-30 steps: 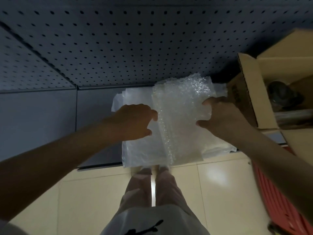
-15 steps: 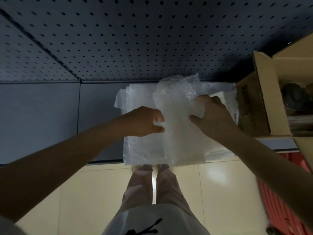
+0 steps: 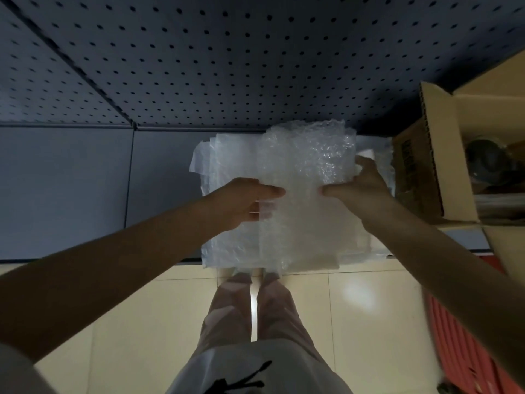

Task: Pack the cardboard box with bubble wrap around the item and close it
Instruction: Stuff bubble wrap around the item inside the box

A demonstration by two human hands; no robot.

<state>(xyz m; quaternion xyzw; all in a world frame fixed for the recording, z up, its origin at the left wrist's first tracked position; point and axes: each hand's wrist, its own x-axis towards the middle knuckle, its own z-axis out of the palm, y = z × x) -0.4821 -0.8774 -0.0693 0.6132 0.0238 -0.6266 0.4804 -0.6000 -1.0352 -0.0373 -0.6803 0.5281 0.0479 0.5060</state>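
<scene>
A sheet of bubble wrap (image 3: 306, 166) lies on top of a stack of clear plastic sheets (image 3: 227, 166) on a dark shelf. My left hand (image 3: 241, 200) pinches the sheet's left edge, thumb on top. My right hand (image 3: 360, 186) grips its right edge, thumb pointing left. At the right stands an open cardboard box (image 3: 437, 155) with its flaps up. Inside it lies a dark round item (image 3: 485, 155), partly hidden by the box wall.
The dark shelf surface (image 3: 85, 189) runs to the left, with a blue pegboard wall (image 3: 227, 58) behind it. Below are a cream tiled floor (image 3: 136, 322) and my legs (image 3: 255, 314). A red ribbed crate (image 3: 466, 345) sits at the lower right.
Both hands have shifted their hold on the bubble wrap and drawn closer together at its middle. The box sits further right in the view.
</scene>
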